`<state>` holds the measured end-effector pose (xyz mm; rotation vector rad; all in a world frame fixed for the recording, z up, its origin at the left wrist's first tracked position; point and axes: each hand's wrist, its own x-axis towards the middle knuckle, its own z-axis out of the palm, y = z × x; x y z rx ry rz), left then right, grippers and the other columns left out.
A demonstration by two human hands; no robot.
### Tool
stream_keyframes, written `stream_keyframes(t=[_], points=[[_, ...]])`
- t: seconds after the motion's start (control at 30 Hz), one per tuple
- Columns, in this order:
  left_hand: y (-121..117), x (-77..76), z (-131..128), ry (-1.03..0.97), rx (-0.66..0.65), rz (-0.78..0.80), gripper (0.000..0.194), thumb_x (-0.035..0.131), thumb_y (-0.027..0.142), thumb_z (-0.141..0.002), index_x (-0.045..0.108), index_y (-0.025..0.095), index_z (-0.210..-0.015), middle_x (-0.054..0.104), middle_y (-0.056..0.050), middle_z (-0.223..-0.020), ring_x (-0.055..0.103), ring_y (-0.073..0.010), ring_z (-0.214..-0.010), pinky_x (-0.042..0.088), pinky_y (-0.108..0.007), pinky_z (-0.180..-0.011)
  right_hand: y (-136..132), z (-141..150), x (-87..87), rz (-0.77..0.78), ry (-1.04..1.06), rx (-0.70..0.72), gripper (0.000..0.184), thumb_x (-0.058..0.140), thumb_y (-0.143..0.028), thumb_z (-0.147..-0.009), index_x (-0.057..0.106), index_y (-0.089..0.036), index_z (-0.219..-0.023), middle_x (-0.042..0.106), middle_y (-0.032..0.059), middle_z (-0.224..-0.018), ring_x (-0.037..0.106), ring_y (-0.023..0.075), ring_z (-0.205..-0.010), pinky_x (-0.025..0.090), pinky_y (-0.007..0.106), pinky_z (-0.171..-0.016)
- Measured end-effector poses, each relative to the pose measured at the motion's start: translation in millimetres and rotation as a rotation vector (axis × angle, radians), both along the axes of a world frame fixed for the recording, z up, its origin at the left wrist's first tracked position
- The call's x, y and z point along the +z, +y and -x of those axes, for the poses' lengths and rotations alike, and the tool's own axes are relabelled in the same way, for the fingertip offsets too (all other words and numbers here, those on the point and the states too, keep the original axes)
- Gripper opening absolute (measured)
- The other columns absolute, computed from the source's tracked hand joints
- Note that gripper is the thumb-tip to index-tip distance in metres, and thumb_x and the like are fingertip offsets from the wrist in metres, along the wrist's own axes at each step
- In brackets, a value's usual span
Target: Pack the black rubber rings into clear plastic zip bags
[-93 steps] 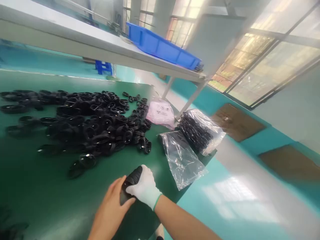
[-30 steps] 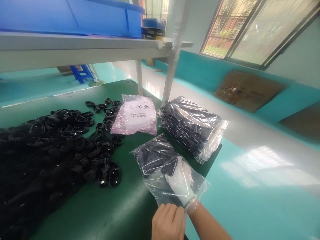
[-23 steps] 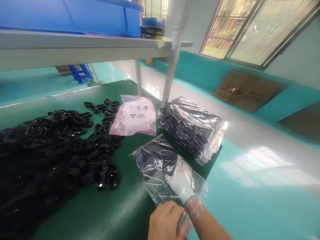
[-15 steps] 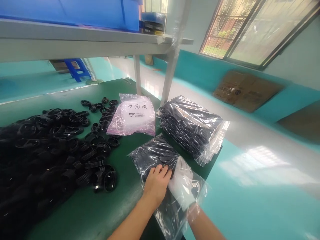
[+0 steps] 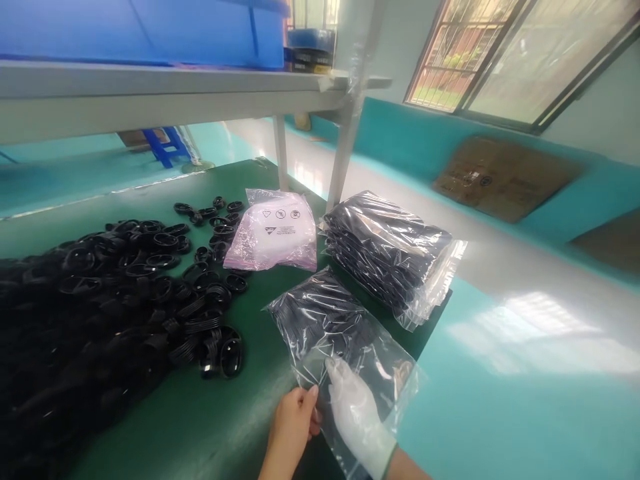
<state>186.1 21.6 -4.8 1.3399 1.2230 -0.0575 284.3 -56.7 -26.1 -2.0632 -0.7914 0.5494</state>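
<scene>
Because it spreads loosely across the left of the green tabletop [image 5: 210,427], the heap of black oval strap loops [image 5: 163,260] probably lies there to be within reach of the person's bare left side; its nearest pieces sit well apart from both hands. Above it, a blue plastic bin [image 5: 140,33] rests on a grey raised shelf [image 5: 175,103], likely put up there to leave the work surface to the loops. Just right of the heap's far end lies a pink plastic bag [image 5: 277,233] printed with warning symbols.

Nearer the front, the bare left hand [image 5: 293,423] has its thumb and forefinger closed on the left edge of a clear plastic bag [image 5: 320,310], a pinch that seems meant to steady the slack film. That bag lies flat at the near right of the table, its far part filled with closely packed dark pieces (ribbed, as far as the glare lets one see), its near part loose. The white-gloved right hand [image 5: 355,413] lies along this loose part, fingers together and pointing at the contents; whether they grasp anything underneath cannot be told, nor whether film covers them.

Behind and to the right, a stack of filled clear bags [image 5: 385,247] sits at the table's edge, ends roughly aligned, perhaps for stability. Farther right, flattened cardboard [image 5: 505,177] leans against the turquoise wall.
</scene>
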Motion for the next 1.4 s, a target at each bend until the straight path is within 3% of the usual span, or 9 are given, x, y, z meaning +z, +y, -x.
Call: stream_keyframes(t=[0.1,0.23,0.47,0.67,0.83,0.93,1.07,1.2,1.4], points=[[-1.1,-8.9,-4.7,-0.084,0.058,0.049,0.034,0.055,0.05,-0.067,0.049,0.018,-0.06,0.06,0.001,-0.053,0.054,-0.0115,-0.043,0.034,-0.019,-0.038,8.6,-4.8,5.0,0.141,-0.047,0.048,0.04,0.038,-0.019,-0.08,0.053,-0.021,-0.117,0.064,0.0056,-0.103,0.06,0.0197,-0.093,0.048,0.031,-0.081],[-1.5,-10.7,0.1,-0.133,0.09,0.064,0.031,0.058,0.047,-0.064,0.047,0.018,-0.057,0.057,0.002,-0.049,0.052,-0.0101,-0.041,0.034,-0.018,-0.039,8.5,-13.5,20.2,0.323,-0.161,0.112,0.056,0.045,-0.012,-0.07,0.044,-0.016,-0.126,0.043,0.0121,-0.131,0.051,0.0259,-0.11,0.041,0.036,-0.093],[-3.4,-12.7,3.2,-0.164,0.085,0.037,0.032,0.058,0.047,-0.064,0.047,0.018,-0.056,0.056,0.003,-0.049,0.052,-0.0102,-0.041,0.036,-0.019,-0.04,13.5,-27.5,32.4,0.396,-0.182,0.23,0.062,0.041,-0.015,-0.074,0.027,-0.011,-0.135,0.027,0.0173,-0.139,0.047,0.0245,-0.115,0.042,0.034,-0.092],[-3.7,-14.0,-1.6,-0.141,0.108,0.033,0.033,0.058,0.048,-0.064,0.047,0.018,-0.057,0.055,0.003,-0.05,0.051,-0.0095,-0.041,0.034,-0.018,-0.041,6.4,-26.5,22.4,0.311,-0.183,0.233,0.064,0.041,-0.013,-0.073,0.026,-0.018,-0.135,0.028,0.0126,-0.14,0.046,0.0228,-0.115,0.041,0.034,-0.093],[-1.2,-3.0,-0.2,-0.076,0.047,-0.006,0.033,0.052,0.049,-0.068,0.047,0.018,-0.058,0.058,0.0,-0.053,0.054,-0.0118,-0.046,0.033,-0.019,-0.042,-24.7,-32.7,10.8,0.162,-0.318,0.176,0.035,0.037,-0.019,-0.081,0.056,-0.02,-0.11,0.057,0.0094,-0.112,0.051,0.0218,-0.108,0.04,0.04,-0.094],[3.5,18.9,6.3,0.098,-0.076,-0.202,0.035,0.042,0.049,-0.076,0.047,0.019,-0.06,0.057,0.001,-0.054,0.053,-0.0126,-0.046,0.031,-0.021,-0.042,-33.8,-47.5,3.7,0.145,-0.312,-0.083,0.03,0.036,-0.024,-0.082,0.059,-0.017,-0.099,0.06,0.0109,-0.103,0.054,0.0227,-0.101,0.041,0.041,-0.092],[9.6,43.5,-11.3,0.225,-0.273,-0.745,0.029,0.032,0.039,-0.085,0.054,0.023,-0.075,0.06,0.0,-0.067,0.056,-0.0149,-0.058,0.037,-0.024,-0.049,-27.7,-67.8,7.0,0.199,-0.181,-0.233,0.051,0.031,-0.024,-0.083,0.031,-0.011,-0.132,0.053,0.0126,-0.117,0.049,0.0225,-0.112,0.037,0.04,-0.097],[10.2,35.4,-60.7,-0.043,-0.466,-1.232,0.028,0.039,0.018,-0.082,0.057,0.024,-0.103,0.058,-0.003,-0.101,0.055,-0.0165,-0.088,0.044,-0.028,-0.073,-19.2,-77.0,19.2,0.206,-0.15,-0.166,0.065,0.031,-0.018,-0.079,0.007,-0.014,-0.139,0.042,0.0117,-0.13,0.041,0.021,-0.12,0.032,0.037,-0.1],[13.2,17.5,-100.4,-0.027,-0.659,-1.378,0.04,0.043,0.01,-0.077,0.055,0.026,-0.112,0.057,-0.006,-0.105,0.055,-0.0192,-0.087,0.044,-0.033,-0.072,-13.1,-81.3,25.6,0.229,-0.204,-0.134,0.069,0.037,-0.014,-0.075,0.012,-0.018,-0.139,0.041,0.0128,-0.13,0.045,0.0242,-0.115,0.036,0.037,-0.095]])
